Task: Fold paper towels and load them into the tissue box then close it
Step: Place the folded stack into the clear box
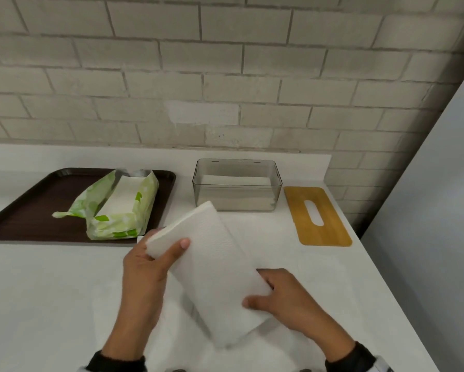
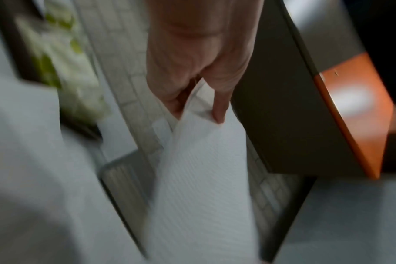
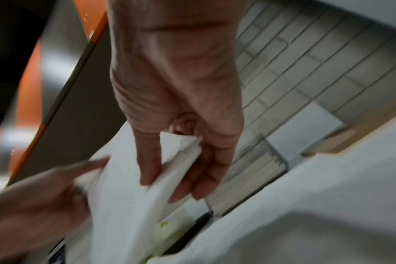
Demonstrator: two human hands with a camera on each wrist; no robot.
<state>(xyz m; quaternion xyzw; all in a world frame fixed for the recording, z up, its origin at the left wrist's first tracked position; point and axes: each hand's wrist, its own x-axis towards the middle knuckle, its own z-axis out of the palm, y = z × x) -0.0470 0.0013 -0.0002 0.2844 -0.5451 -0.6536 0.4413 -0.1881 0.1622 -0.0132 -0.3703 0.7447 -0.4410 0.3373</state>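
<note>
Above the bench [image 1: 64, 277], the folded paper towel [image 1: 214, 269], pinched at opposite ends by the left hand [image 1: 145, 272] and right hand [image 1: 284, 294], should be kept flat and lowered squarely into the tissue box [image 1: 237, 185].

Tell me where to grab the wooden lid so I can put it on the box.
Grip the wooden lid by its long side edges, coming from above. It lies flat on the counter right of the tissue box, so fingers can straddle it. The center slot is a backup hold.
</note>
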